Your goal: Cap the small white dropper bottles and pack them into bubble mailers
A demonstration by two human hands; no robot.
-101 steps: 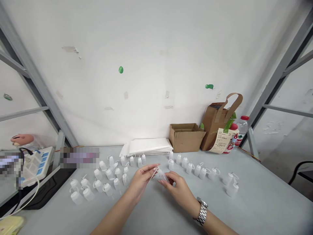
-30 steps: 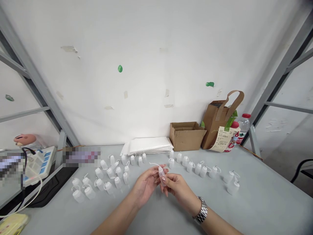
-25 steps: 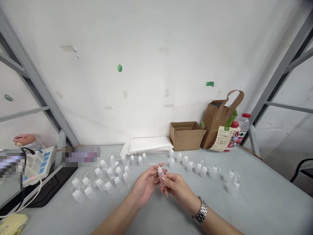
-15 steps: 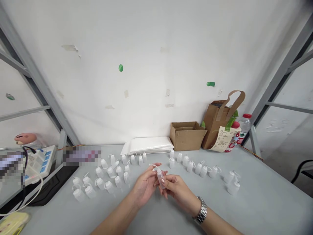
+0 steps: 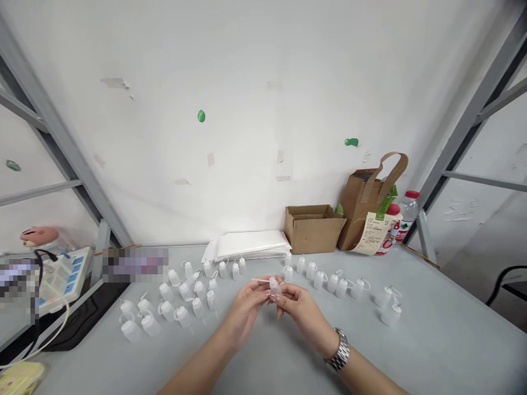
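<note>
Between both hands, above the middle of the table, is a small translucent squeeze bottle (image 5: 274, 287) with a narrow tip, roughly upright. My left hand (image 5: 249, 304) closes its thumb and fingers on the bottle's left side. From the right, my right hand (image 5: 297, 307) pinches the same bottle. A thin white strap sticks out leftward near its neck, over the left fingers. The bottle's lower part is hidden by the fingers. Several similar bottles (image 5: 183, 315) stand on the grey table to the left, a few leaning or lying. More bottles (image 5: 332, 282) stand to the right.
Along the wall lie a stack of white envelopes (image 5: 251, 245), an open cardboard box (image 5: 315, 233), a brown paper bag (image 5: 356, 206) and a red-capped bottle (image 5: 407, 211). At the left are a power strip (image 5: 76, 274), cables and a black mat (image 5: 88, 312). Metal frame bars flank the table.
The held bottle has turned from tilted to more upright. My left hand's fingers have closed onto it, where before they were spread beside it. The standing bottles have stayed put.
</note>
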